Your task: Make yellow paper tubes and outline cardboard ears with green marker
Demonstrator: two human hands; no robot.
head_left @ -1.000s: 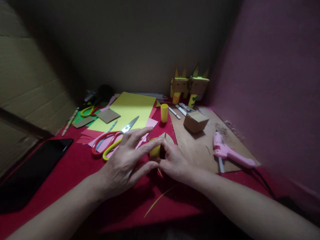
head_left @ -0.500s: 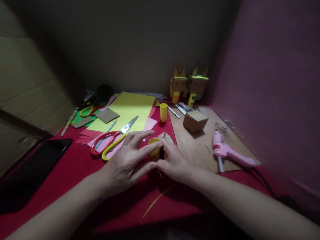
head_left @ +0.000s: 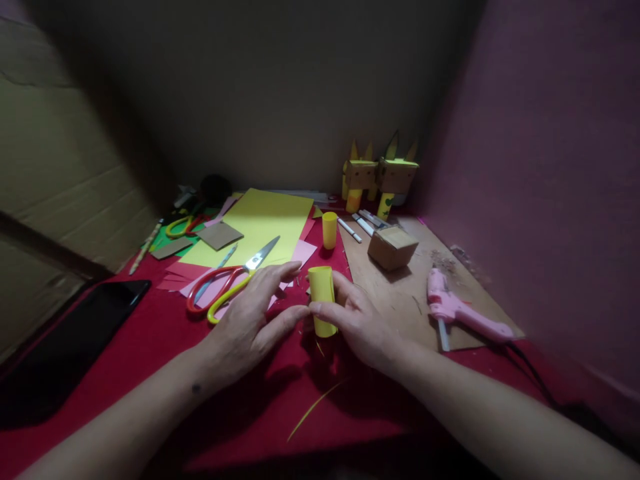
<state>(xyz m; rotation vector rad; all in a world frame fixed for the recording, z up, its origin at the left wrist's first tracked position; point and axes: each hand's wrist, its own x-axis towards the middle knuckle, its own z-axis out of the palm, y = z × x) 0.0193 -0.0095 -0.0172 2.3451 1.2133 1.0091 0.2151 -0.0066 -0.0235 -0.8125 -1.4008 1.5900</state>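
Note:
A yellow paper tube [head_left: 323, 288] stands nearly upright in front of me, with a visible seam along its right side. Gripping it from the right is my right hand [head_left: 367, 325], thumb across the front and fingers behind. My left hand [head_left: 243, 321] is beside the tube with its fingers apart; the thumb tip comes close to the right thumb, and I cannot tell whether it touches. Under and behind the left hand lie scissors [head_left: 223, 288] with red and yellow handles. A second yellow tube [head_left: 329, 231] stands farther back.
Yellow paper [head_left: 265, 220] and cardboard pieces lie at the back left; a phone [head_left: 75, 347] is at left. On a brown board [head_left: 385, 313] are a small cardboard box [head_left: 393, 247] and a pink glue gun [head_left: 463, 313]. Two cardboard-headed figures [head_left: 383, 175] stand behind. Walls close both sides.
The yellow tube has tipped so that its side faces me, held in my right hand. My left fingers have come away from it. The view has shifted slightly.

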